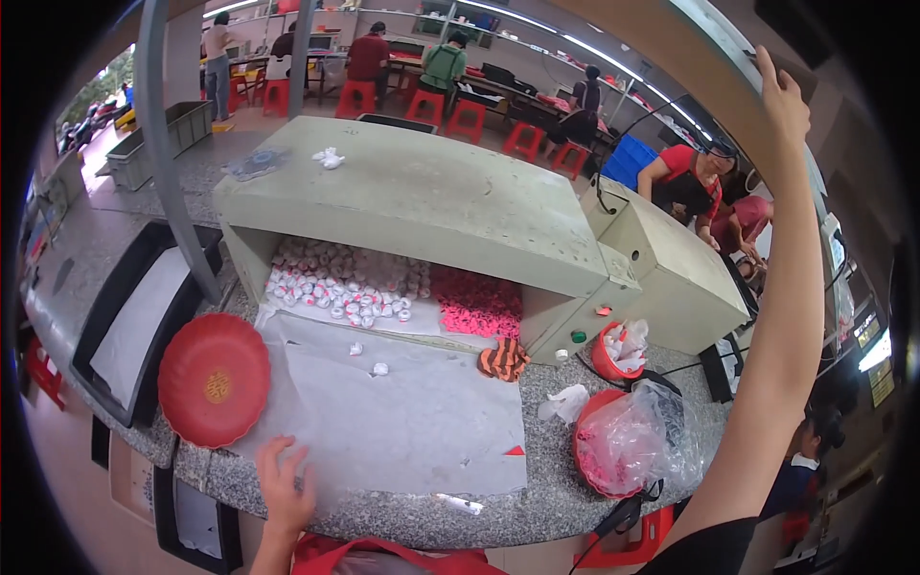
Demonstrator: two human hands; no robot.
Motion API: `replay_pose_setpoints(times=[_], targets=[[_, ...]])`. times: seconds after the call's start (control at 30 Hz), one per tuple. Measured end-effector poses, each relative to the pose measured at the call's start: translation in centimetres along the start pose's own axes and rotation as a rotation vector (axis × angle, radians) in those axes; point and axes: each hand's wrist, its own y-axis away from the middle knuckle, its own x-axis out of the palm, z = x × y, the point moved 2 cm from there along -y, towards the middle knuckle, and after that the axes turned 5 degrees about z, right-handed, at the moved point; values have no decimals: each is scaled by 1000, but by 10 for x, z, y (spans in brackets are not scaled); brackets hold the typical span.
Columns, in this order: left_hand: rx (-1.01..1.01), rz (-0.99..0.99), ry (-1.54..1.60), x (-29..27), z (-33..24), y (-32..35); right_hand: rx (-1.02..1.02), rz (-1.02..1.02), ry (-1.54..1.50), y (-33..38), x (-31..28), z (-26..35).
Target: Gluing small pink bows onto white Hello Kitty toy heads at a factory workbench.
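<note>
My left hand (285,484) hovers at the near left edge of a white sheet (412,422), fingers apart and nothing in them. Beside it lies a red scalloped plate (216,379). My right arm stretches high to the right, and my right hand (786,105) is up at the edge of an overhead shelf (714,43), fingers extended; whether it touches the shelf is unclear. Inside a pale green open-fronted metal box (412,206) sit many small white balls (335,278) and a heap of pink pieces (479,302). Two white balls (380,369) lie on the sheet.
An orange-and-black striped bundle (504,359) rests at the box's front. To the right stand a red bowl (585,446) with a clear plastic bag and a small red container (609,364) of white scraps. Black trays (105,398) line the left. Other people sit beyond.
</note>
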Motion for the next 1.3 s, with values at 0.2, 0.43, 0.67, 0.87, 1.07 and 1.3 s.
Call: replay_pose_setpoints(times=[0.2,0.43,0.67,0.87,1.07,1.3], targets=[[-122,-169,-456,-52,35,4,-132,68,-618,206,-67,36],[209,-34,-172,-13,11,-18,-18,702,-654,476,-122,34],[311,184,-168,104,40,-97,90,1001,-868,587,-152,54],[-14,241,-496,157,56,-132,265,821,-648,583,-142,17],[-58,335,-328,151,62,-139,567,618,-494,606,-61,-51],[60,138,-246,126,72,-230,586,677,-363,618,0,-53]])
